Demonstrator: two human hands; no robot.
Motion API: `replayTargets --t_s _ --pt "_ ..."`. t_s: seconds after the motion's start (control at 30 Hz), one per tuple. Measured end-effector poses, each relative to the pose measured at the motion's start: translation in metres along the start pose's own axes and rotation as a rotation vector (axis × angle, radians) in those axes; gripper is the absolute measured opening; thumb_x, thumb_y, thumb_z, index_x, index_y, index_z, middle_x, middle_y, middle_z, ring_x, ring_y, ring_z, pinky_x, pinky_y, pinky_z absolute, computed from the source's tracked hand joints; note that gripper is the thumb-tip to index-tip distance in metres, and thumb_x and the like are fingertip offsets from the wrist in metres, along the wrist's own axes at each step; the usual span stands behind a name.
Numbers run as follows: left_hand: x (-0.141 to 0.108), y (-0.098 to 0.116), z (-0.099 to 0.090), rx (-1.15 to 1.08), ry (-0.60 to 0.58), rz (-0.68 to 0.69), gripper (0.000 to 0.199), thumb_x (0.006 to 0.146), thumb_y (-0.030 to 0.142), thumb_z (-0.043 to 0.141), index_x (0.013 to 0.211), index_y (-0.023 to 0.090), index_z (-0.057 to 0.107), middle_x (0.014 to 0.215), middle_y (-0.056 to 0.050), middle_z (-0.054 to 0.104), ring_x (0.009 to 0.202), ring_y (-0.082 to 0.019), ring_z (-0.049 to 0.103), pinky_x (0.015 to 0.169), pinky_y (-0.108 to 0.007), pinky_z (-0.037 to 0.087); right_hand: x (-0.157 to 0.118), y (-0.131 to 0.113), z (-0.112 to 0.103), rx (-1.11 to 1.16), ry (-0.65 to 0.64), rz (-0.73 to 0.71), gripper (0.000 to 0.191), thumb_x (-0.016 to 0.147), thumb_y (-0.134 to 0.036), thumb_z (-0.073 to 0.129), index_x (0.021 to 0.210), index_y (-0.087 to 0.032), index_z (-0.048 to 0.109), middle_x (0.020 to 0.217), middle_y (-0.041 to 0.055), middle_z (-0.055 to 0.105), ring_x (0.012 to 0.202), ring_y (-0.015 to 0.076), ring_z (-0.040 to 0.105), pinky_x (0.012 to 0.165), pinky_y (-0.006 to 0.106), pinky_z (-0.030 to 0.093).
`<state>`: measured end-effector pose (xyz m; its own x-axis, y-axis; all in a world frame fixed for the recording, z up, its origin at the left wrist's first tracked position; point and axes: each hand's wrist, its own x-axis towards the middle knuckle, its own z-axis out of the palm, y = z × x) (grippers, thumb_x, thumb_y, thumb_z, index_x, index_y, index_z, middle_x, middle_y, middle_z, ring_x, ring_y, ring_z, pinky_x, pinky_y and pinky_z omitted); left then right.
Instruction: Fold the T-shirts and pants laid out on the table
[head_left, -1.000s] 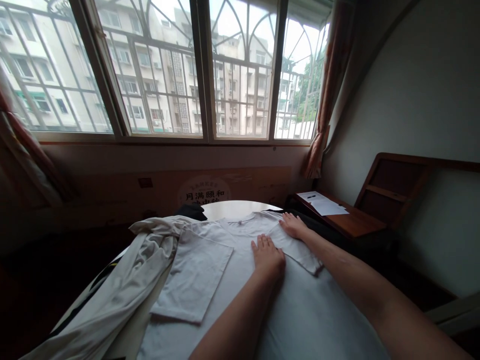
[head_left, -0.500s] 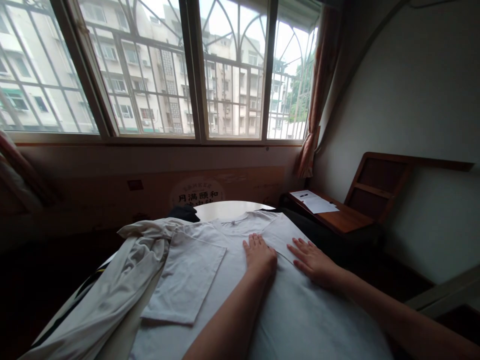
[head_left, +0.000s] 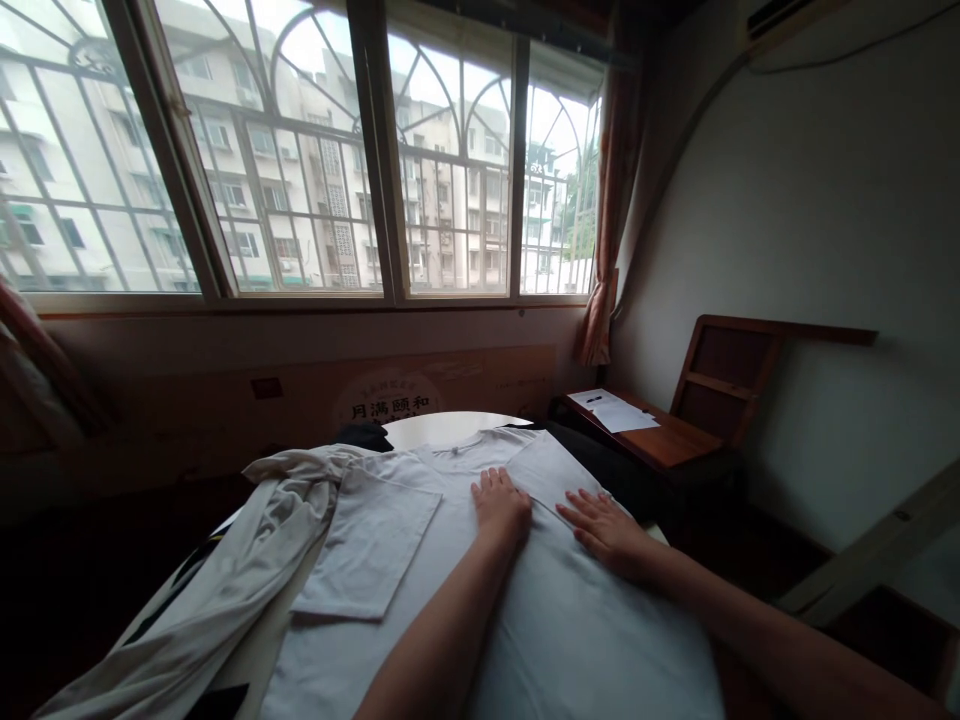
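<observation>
A white T-shirt (head_left: 420, 610) lies spread over a round table, its neckline at the far end. Its left sleeve part is folded inward and lies flat on the body. My left hand (head_left: 501, 505) rests flat on the shirt's chest, fingers stretched toward the neckline. To the right of it, my right hand (head_left: 606, 532) presses flat with spread fingers near the folded right sleeve. Neither hand grips the cloth. The shirt's lower end runs out of view at the bottom.
A crumpled light garment (head_left: 255, 540) lies along the table's left side. The white tabletop (head_left: 442, 428) shows at the far edge, with dark cloth (head_left: 364, 437) beside it. Papers (head_left: 619, 413) lie on a wooden chair (head_left: 690, 445) at the right. Barred windows stand behind.
The view has tilted up and turned slightly right, so everything sits a little further left. Both hands stay flat on the shirt, with almost no movement over the cloth.
</observation>
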<state>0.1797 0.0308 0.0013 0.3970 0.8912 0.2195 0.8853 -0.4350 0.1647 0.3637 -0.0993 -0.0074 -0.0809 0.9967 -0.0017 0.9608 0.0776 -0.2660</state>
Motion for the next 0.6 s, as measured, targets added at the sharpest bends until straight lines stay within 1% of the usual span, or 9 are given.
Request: replayTargets --t_s 0.1,0.2,0.27,0.37,0.47,0.6 --pt "-0.012 0.004 -0.011 0.038 0.035 0.035 0.065 0.095 0.031 0.033 0.155 0.005 0.032 0.159 -0.023 0.035 0.149 -0.037 0.027 0.118 -0.056 0.026 -0.001 -0.003 0.001 -0.015 0.025 0.005 0.056 0.103 -0.053 0.028 0.156 -0.036 0.033 0.166 0.0037 0.022 0.155 0.0276 0.014 0.124 0.052 0.006" --pt "-0.036 0.004 -0.019 0.054 -0.035 0.130 0.065 0.096 0.032 0.034 0.156 0.007 0.032 0.163 -0.021 0.028 0.152 -0.037 0.021 0.118 -0.058 0.024 -0.002 -0.003 0.003 -0.032 0.041 -0.004 0.057 0.103 -0.054 0.027 0.156 -0.035 0.033 0.165 0.0052 0.024 0.154 0.0271 0.017 0.124 0.051 0.008" --pt "-0.061 0.001 -0.023 0.016 -0.109 0.198 0.067 0.096 0.039 0.037 0.156 0.009 0.033 0.164 -0.020 0.024 0.153 -0.036 0.019 0.120 -0.057 0.023 -0.002 -0.002 0.005 -0.039 0.052 -0.014 0.057 0.103 -0.053 0.027 0.156 -0.033 0.034 0.165 0.0059 0.025 0.154 0.0273 0.018 0.124 0.051 0.009" --pt "-0.104 -0.011 -0.029 -0.055 -0.177 0.244 0.069 0.097 0.049 0.036 0.154 0.011 0.036 0.163 -0.021 0.027 0.152 -0.036 0.022 0.121 -0.055 0.021 -0.001 0.000 0.007 -0.041 0.069 -0.018 0.058 0.102 -0.052 0.028 0.156 -0.031 0.035 0.164 0.0067 0.028 0.153 0.0282 0.020 0.124 0.051 0.010" --pt "-0.148 -0.025 -0.040 -0.073 -0.201 0.281 0.067 0.097 0.051 0.035 0.154 0.016 0.039 0.162 -0.019 0.031 0.151 -0.035 0.024 0.123 -0.054 0.017 -0.001 0.001 0.008 -0.041 0.079 -0.013 0.058 0.102 -0.050 0.030 0.155 -0.029 0.037 0.164 0.0081 0.029 0.153 0.0284 0.022 0.123 0.051 0.011" --pt "-0.199 -0.044 -0.058 -0.060 -0.277 0.304 0.065 0.098 0.054 0.035 0.155 0.023 0.037 0.164 -0.014 0.027 0.153 -0.033 0.020 0.124 -0.054 0.014 -0.004 -0.003 0.005 -0.039 0.071 -0.004 0.058 0.102 -0.050 0.029 0.155 -0.029 0.037 0.164 0.0081 0.029 0.153 0.0277 0.022 0.124 0.049 0.012"
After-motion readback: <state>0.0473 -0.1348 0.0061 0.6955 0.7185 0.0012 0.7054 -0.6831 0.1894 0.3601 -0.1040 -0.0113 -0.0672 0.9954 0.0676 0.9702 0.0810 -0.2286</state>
